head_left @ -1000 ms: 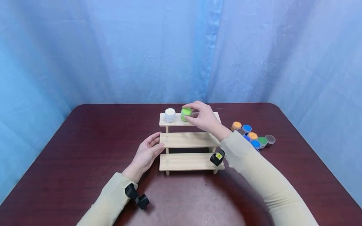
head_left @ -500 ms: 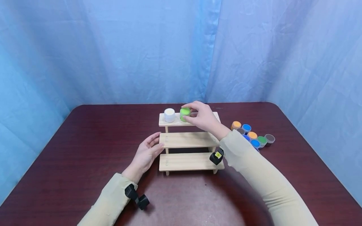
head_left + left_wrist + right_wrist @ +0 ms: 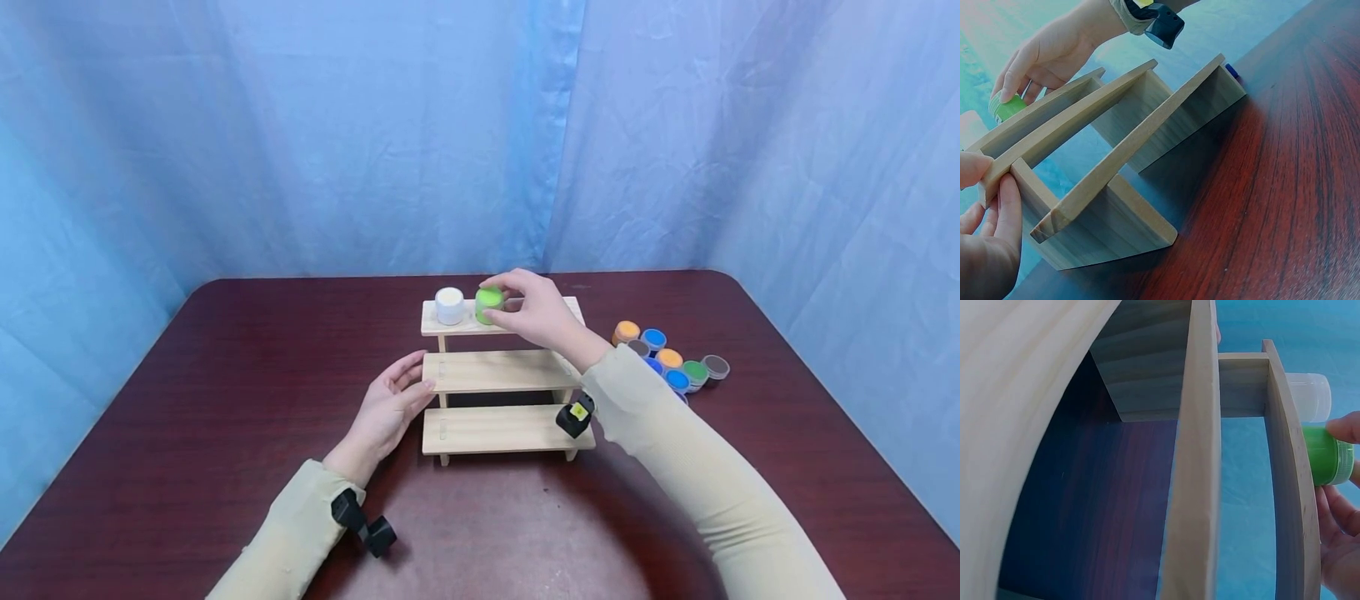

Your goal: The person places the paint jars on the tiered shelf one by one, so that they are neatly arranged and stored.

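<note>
A three-step wooden rack (image 3: 502, 372) stands on the table. On its top step, my right hand (image 3: 536, 311) pinches a small light-green paint pot (image 3: 489, 305) between thumb and fingers. The green pot (image 3: 1324, 456) stands on the step in the right wrist view, next to a white pot (image 3: 1311, 397). That white pot (image 3: 450, 307) sits at the left end of the top step. My left hand (image 3: 384, 410) grips the left end of the middle step, thumb on one face and fingers on the other, as the left wrist view shows of the hand (image 3: 988, 250).
Right of the rack, several paint pots with orange, blue, green (image 3: 695, 373) and dark brown lids (image 3: 716, 368) stand in a cluster on the dark red table (image 3: 247, 400). A blue curtain (image 3: 375, 142) hangs behind the table.
The green pot has shifted slightly left along the top step, closer to the white pot, with my right hand on it. My left hand keeps its hold on the middle step.
</note>
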`<state>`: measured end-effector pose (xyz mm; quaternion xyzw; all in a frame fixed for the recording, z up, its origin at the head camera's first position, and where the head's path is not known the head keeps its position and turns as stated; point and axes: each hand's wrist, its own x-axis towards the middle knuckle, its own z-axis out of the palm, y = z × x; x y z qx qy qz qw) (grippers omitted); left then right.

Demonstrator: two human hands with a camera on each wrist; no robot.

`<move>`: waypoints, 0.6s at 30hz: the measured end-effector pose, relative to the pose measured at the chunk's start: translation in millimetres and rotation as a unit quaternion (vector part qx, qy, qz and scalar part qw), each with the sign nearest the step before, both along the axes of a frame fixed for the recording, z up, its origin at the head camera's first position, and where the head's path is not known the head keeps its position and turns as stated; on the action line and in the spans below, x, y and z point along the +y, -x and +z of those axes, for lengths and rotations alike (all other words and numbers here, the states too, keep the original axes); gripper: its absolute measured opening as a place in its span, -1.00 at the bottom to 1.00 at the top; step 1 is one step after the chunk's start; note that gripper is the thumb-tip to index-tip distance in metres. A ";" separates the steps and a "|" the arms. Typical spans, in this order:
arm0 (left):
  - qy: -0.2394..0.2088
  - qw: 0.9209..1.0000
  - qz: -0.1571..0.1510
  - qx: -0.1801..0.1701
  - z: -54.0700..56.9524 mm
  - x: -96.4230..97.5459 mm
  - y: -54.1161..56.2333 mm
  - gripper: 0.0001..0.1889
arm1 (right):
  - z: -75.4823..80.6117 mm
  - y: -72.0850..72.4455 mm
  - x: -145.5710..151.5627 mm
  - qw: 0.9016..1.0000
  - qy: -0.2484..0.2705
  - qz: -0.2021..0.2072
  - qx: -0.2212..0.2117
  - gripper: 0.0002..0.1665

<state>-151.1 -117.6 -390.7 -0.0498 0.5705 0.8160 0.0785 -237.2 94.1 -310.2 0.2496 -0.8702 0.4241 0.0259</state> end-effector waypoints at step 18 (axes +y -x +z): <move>-0.012 1.000 -0.009 -0.002 -3.6 2.1 2.7 -0.40 | 4.5 -6.1 14.2 1.000 0.015 -0.014 0.008 -0.51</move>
